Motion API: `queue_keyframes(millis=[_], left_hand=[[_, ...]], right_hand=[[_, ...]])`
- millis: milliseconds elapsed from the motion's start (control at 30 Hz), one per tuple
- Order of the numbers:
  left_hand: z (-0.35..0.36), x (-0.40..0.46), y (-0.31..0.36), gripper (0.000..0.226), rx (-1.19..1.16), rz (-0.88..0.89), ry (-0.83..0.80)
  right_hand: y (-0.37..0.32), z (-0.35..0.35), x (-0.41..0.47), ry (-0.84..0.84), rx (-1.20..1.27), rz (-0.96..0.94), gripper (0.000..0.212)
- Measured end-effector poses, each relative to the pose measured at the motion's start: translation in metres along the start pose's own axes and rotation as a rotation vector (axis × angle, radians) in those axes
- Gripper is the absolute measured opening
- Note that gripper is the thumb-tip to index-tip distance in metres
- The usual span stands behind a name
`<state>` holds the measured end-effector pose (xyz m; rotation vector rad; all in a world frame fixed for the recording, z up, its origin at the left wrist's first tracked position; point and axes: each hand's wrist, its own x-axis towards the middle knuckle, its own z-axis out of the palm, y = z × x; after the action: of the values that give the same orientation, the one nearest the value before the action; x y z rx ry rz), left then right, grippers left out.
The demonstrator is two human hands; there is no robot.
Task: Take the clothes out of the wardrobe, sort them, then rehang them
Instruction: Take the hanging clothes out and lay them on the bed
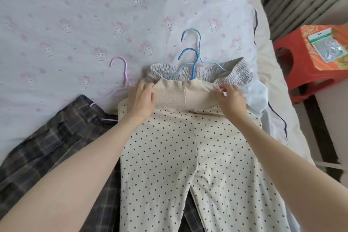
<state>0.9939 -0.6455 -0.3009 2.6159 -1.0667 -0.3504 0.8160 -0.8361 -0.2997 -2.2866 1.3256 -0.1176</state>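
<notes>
Spread over a bed (56, 24) with a pale printed sheet, clothes lie sorted near its right edge. Uppermost are cream polka-dot trousers (165, 156), long axis running from the person toward the bed's far side, waistband farthest away. Left hand (141, 98) and right hand (231, 96) each grip a waistband corner, equally near it. A blue hanger (194, 69) pokes out just beyond, over a grey ruched garment (233, 76) on a paler hanger (195, 37). Left lies a plaid garment (47, 147) with a lilac hanger (123, 73); a red stool (308, 73) stands beside the bed.
</notes>
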Motion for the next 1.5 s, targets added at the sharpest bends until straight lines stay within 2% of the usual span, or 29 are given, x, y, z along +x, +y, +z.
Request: queue_keyframes(millis=[100, 233, 400, 667, 767, 867, 1067, 1167, 1333, 1500], left_hand=[[0.004, -0.031, -0.001, 0.044, 0.002, 0.104, -0.026], [0.009, -0.090, -0.001, 0.052, 0.115, 0.130, -0.125], [-0.005, -0.186, 0.027, 0.054, 0.122, 0.141, -0.198], [-0.033, -0.321, 0.067, 0.053, 0.202, 0.337, -0.247], [-0.034, -0.360, 0.076, 0.053, 0.193, 0.394, -0.256], [-0.028, -0.394, 0.079, 0.054, 0.195, 0.479, -0.298], [-0.031, -0.439, 0.102, 0.058, 0.226, 0.746, -0.373], [-0.038, -0.451, 0.147, 0.069, 0.187, 0.872, -0.409], [-0.040, -0.497, 0.244, 0.066, 0.048, 1.215, -0.377], [-0.031, -0.591, 0.326, 0.056, -0.002, 1.569, -0.385]], right_hand=[[0.006, -0.003, -0.032, 0.083, -0.043, -0.128, 0.045], [0.025, -0.015, -0.092, 0.038, -0.164, -0.237, 0.052], [0.043, -0.043, -0.186, -0.026, -0.223, -0.226, 0.055], [0.065, -0.089, -0.353, -0.047, -0.292, -0.105, 0.060], [0.073, -0.094, -0.414, -0.017, -0.294, -0.022, 0.065], [0.082, -0.096, -0.467, 0.046, -0.294, 0.066, 0.060], [0.100, -0.106, -0.579, 0.194, -0.262, 0.358, 0.061], [0.113, -0.127, -0.625, 0.321, -0.226, 0.478, 0.062], [0.142, -0.165, -0.713, 0.516, -0.236, 0.714, 0.064], [0.167, -0.182, -0.822, 0.668, -0.216, 0.964, 0.061]])
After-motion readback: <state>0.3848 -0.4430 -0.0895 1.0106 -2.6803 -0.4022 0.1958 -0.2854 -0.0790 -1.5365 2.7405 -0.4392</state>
